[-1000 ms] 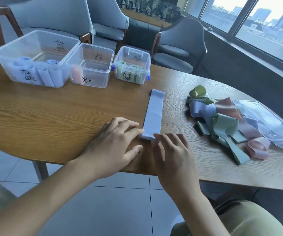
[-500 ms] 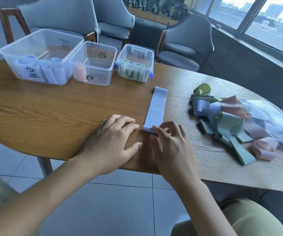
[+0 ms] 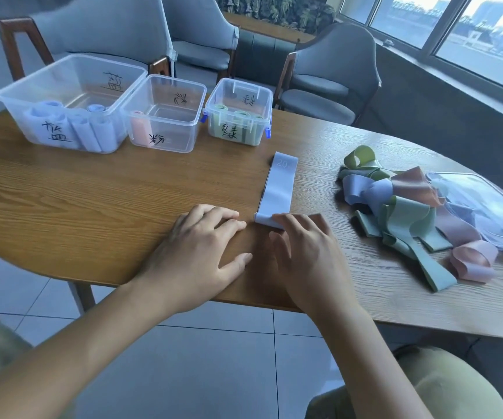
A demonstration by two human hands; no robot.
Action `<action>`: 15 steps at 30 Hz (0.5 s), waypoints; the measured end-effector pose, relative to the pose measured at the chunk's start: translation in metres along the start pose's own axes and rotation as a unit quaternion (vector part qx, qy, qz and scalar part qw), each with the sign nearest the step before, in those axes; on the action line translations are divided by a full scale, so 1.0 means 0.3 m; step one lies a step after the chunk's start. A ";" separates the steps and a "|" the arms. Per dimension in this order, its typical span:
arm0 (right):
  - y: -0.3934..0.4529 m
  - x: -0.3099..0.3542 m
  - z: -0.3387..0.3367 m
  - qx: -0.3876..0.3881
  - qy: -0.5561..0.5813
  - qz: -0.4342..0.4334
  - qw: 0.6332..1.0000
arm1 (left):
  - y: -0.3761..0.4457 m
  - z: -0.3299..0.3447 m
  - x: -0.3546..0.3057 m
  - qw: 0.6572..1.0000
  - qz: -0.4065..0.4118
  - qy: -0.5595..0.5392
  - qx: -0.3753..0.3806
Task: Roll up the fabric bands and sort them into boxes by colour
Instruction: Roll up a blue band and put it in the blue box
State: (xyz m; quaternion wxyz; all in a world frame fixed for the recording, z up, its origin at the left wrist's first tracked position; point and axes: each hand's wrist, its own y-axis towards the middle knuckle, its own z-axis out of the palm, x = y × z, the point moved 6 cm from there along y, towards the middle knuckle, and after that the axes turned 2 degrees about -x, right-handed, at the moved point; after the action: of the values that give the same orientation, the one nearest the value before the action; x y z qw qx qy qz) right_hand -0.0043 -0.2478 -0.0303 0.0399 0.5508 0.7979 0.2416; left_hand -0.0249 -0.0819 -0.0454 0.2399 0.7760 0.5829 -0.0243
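My right hand (image 3: pixel 307 255) lies palm down at the near edge of the wooden table (image 3: pixel 93 207), forearm coming in from the lower right, its fingertips (image 3: pixel 283 220) bent over the near end of the pale blue band (image 3: pixel 279 192) where a first small roll has formed; the fingers press on that roll rather than wrap round it. My left hand (image 3: pixel 201 252) lies flat beside it, fingers relaxed and nearly straight, thumb spread toward the right hand, fingertips just short of the band's rolled end and holding nothing.

The band stretches flat, its long axis running away from me and leaning slightly right, the far end printed with a faint "20". It is smooth and lilac-blue.

To the right, well apart from the hands, a loose heap of bands (image 3: pixel 407 219) in green, blue and pink lies tangled against a clear lid (image 3: pixel 486 207). Along the far left of the table stand three clear boxes with handwritten labels: the large box (image 3: pixel 71 101) holding blue rolls, the middle box (image 3: pixel 165 113) with one pink roll, the small box (image 3: pixel 239 113) with green rolls.
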 end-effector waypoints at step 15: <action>0.078 -0.015 0.024 0.000 -0.022 0.022 1.000 | 0.000 -0.001 -0.001 1.000 0.002 -0.003 -0.006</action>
State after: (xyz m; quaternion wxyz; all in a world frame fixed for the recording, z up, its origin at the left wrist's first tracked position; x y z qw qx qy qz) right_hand 0.0199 -0.2428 -0.0274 0.0520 0.5738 0.7843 0.2300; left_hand -0.0251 -0.0820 -0.0450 0.2463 0.7753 0.5811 -0.0229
